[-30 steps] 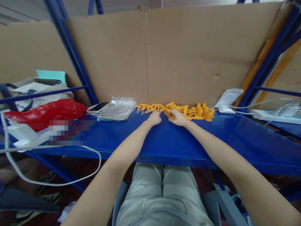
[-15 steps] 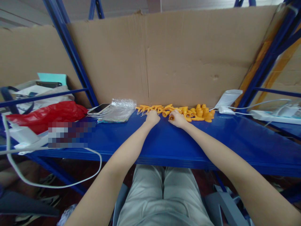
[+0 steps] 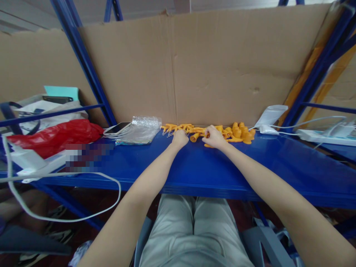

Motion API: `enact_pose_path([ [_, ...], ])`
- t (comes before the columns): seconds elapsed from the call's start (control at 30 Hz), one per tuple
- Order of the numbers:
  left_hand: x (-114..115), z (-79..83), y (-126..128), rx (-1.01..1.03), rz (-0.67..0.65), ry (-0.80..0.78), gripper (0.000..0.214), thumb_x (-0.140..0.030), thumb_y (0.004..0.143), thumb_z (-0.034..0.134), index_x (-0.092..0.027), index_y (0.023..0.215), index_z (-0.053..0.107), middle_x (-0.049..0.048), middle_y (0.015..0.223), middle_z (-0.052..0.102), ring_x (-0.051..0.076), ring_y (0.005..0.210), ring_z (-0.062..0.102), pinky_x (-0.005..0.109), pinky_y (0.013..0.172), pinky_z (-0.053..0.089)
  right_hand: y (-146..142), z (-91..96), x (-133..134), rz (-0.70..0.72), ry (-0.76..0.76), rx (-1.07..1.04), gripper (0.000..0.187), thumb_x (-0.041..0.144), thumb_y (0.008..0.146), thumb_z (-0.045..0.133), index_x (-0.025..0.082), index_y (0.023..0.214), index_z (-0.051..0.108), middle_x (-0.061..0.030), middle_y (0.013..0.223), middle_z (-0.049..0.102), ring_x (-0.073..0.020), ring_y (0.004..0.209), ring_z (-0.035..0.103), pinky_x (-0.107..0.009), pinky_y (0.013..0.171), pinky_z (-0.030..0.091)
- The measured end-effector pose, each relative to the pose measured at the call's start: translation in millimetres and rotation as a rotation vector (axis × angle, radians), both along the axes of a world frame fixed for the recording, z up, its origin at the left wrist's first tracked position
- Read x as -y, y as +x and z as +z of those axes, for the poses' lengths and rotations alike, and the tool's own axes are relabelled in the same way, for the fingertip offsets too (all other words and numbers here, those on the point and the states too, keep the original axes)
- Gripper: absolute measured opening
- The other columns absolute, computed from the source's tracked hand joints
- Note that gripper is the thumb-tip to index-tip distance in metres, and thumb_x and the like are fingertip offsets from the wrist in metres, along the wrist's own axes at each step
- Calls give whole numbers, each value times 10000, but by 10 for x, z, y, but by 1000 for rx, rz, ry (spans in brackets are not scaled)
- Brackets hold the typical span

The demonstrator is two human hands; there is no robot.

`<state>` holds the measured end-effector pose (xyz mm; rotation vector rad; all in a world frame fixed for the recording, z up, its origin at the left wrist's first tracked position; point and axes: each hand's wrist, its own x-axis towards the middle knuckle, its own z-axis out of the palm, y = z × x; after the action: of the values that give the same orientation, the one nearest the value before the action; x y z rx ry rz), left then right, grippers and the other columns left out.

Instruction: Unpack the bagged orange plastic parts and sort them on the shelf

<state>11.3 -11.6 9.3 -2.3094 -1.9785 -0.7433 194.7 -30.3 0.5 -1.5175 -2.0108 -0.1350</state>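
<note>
A row of small orange plastic pieces (image 3: 191,129) lies along the back of the blue shelf. Those at the left are thin and branching, with small metal chains (image 3: 167,132) beside them. My left hand (image 3: 180,138) is closed in front of these, and what its fingers hold is hidden. My right hand (image 3: 216,138) is closed around an orange piece whose hollow round end (image 3: 207,135) faces me. Between the hands rests another hollow orange piece (image 3: 194,137). To the right stand several chunky orange figures (image 3: 243,132), close together.
Cardboard (image 3: 217,66) backs the blue shelf (image 3: 194,167). A clear plastic packet (image 3: 143,129) and a phone (image 3: 118,128) lie at the left, by a red bag (image 3: 61,137). White cables (image 3: 119,185) loop over the front edge. A power strip (image 3: 325,135) is at the right.
My right hand has moved slightly right with the hollow orange piece. The orange piece between my hands has shifted a little toward me. My left hand has barely moved.
</note>
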Motion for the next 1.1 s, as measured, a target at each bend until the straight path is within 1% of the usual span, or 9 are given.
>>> enact_pose_path([
  [0.17,-35,-44,14,71,-96,-44,172,-169,854,606,-121,912,760,123,983,759,255,1027,703,287,922,523,35,64,23,39,16,-35,65,195,731,530,208,796,532,-71,962,596,-215,855,586,-321,786,435],
  [0.27,-82,-93,23,143,-173,-84,210,-173,851,625,-109,1019,733,125,1096,749,254,1071,690,299,963,513,50,76,26,67,28,-45,71,189,720,531,210,787,523,-68,954,601,-213,867,586,-315,789,439],
  [0.4,-139,-172,21,331,-314,-103,437,-109,825,621,-114,1262,615,140,1332,657,235,1232,615,322,1071,452,103,54,-42,125,37,-82,97,167,700,531,219,770,489,-49,922,608,-200,864,584,-317,805,454],
  [0.53,-155,-212,17,470,-394,-133,458,-165,800,661,-121,1253,606,137,1343,649,265,1251,601,378,1111,422,175,-7,-150,205,21,-167,140,147,691,561,227,754,466,-37,876,613,-200,848,588,-349,837,476],
  [0.7,-204,-242,40,573,-379,-152,405,-129,764,643,-121,1168,619,147,1279,677,285,1272,578,403,1147,376,207,-98,-232,278,13,-169,162,154,692,605,222,824,538,-40,917,635,-216,891,611,-399,875,498],
  [0.8,-253,-271,52,662,-371,-124,554,-101,737,642,-107,1281,541,182,1377,607,283,1352,512,405,1179,321,207,-130,-269,259,41,-180,198,173,713,608,208,908,588,-68,1008,644,-230,953,628,-409,897,508],
  [0.93,-276,-291,51,710,-370,-121,760,-77,717,649,-88,1433,395,217,1436,549,277,1379,491,385,1181,310,197,-133,-299,167,84,-206,250,174,756,594,181,1001,644,-105,1079,674,-244,1022,645,-421,953,500],
  [1.0,-277,-295,45,691,-394,-113,767,-54,712,626,-91,1441,390,214,1460,527,269,1383,488,376,1179,321,172,-111,-275,98,10,-203,246,169,775,603,161,1012,669,-125,1079,700,-251,1022,660,-409,954,503],
  [1.1,-282,-305,40,648,-434,-81,740,-33,706,596,-126,1420,427,187,1494,499,261,1391,477,393,1180,337,109,-46,-184,8,-136,-217,242,215,804,638,149,1029,698,-119,998,735,-240,915,696,-352,841,540],
])
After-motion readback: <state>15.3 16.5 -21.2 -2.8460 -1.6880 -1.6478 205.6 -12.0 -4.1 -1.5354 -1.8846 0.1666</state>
